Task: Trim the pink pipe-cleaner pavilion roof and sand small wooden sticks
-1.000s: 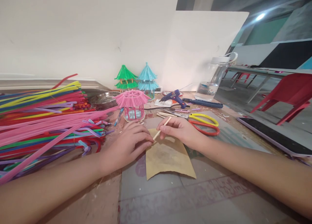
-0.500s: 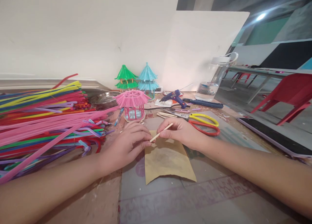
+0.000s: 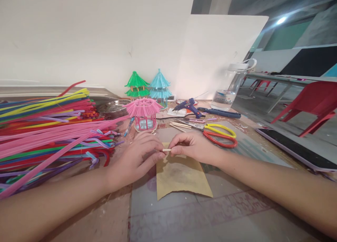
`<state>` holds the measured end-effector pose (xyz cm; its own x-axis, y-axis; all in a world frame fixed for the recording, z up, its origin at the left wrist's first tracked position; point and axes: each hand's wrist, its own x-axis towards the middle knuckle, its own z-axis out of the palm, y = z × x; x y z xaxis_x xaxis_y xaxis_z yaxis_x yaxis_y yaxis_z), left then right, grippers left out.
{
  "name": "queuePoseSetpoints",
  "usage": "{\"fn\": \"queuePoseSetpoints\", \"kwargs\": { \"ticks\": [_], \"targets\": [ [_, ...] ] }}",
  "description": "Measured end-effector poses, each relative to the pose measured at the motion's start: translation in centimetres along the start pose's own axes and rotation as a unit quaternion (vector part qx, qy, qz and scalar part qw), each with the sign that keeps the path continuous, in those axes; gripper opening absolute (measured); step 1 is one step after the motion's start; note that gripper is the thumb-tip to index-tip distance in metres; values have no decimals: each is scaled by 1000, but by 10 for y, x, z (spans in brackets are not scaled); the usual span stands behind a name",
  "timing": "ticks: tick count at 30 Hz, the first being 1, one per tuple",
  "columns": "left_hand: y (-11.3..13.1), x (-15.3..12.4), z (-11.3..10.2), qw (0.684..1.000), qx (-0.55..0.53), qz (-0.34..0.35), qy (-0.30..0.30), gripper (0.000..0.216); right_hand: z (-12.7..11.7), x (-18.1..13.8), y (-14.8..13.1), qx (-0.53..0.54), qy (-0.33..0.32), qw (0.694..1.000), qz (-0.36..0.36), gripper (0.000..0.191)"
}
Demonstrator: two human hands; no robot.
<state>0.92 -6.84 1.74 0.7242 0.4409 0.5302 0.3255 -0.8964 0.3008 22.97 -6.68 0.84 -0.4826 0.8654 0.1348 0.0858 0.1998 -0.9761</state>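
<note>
A short, pale wooden stick (image 3: 166,150) lies level between my two hands, pinched at both ends. My left hand (image 3: 140,152) grips its left end between thumb and fingers. On the other end, the thumb and fingertips of my right hand (image 3: 192,147) are closed. Below them a sheet of brown sandpaper (image 3: 181,178), with a darker worn patch in its middle, rests on the table mat. Just beyond my hands stands a small pink pavilion model (image 3: 144,110) made of pipe cleaners. My fingers partly cover the stick's ends.
Colourful pipe cleaners (image 3: 52,136) are piled at the left. Behind stand green (image 3: 136,84) and blue pavilion models (image 3: 159,85). Scissors (image 3: 221,133), several wooden sticks (image 3: 181,124), a glue gun (image 3: 188,106), a water bottle (image 3: 226,87) and a phone (image 3: 296,147) lie or stand to the right.
The stick has turned from a slant to level, and my right fingers have shifted onto its right end. My left hand has hardly moved.
</note>
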Motion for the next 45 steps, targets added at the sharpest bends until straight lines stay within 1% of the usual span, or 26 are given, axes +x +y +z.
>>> {"fn": "queuePoseSetpoints", "kwargs": {
  "ticks": [6,8,12,14,16,18,20,22,24,26,29,31,34,36,38,40,41,43,45],
  "targets": [
    [3,1,-2,1000,-11,-8,-1,25,2,-1,-1,-17,-5,1000,-2,12],
    [3,1,-1,1000,-6,-17,3,23,2,-2,-2,-19,9,1000,-4,14],
    [-1,2,1,999,8,-41,-11,20,-3,-2,-1,22,64,998,-18,25],
    [-3,3,2,999,13,-46,-23,21,-4,-2,-1,52,61,996,-35,31],
    [-4,3,3,998,17,-44,-33,23,-3,-3,-1,50,35,997,-45,36],
    [-4,2,3,998,25,-38,-44,25,2,-5,-2,12,1,999,-52,39],
    [-4,1,4,997,41,-42,-51,24,7,-9,-4,-38,-14,997,-66,42],
    [-4,-1,5,995,59,-60,-55,22,9,-12,-5,-96,5,992,-87,41],
    [-4,-2,6,992,66,-83,-65,32,7,-13,-5,-168,44,979,-110,39],
    [-4,-3,6,990,64,-91,-88,42,2,-12,-3,-246,71,958,-129,38],
    [-4,-2,6,987,68,-90,-116,43,-4,-8,0,-338,72,926,-151,35],
    [-3,-1,6,985,75,-96,-120,42,-3,-7,2,-351,46,923,-154,32],
    [-2,1,5,984,83,-101,-124,41,2,-8,2,-323,-28,932,-162,31],
    [-3,2,4,983,86,-94,-129,40,4,-8,2,-348,-56,915,-197,31],
    [-3,2,4,983,88,-90,-135,40,1,-5,3,-413,-36,882,-224,28],
    [-4,2,4,981,89,-97,-141,42,-3,-2,4,-469,11,858,-210,25],
    [-5,2,4,980,90,-105,-143,43,-4,-1,4,-480,27,855,-196,25],
    [-4,2,4,978,92,-121,-141,45,-4,-2,4,-457,23,870,-185,26],
    [-4,2,4,979,91,-123,-137,44,-1,-4,3,-412,-21,888,-203,27]
  ]
}}
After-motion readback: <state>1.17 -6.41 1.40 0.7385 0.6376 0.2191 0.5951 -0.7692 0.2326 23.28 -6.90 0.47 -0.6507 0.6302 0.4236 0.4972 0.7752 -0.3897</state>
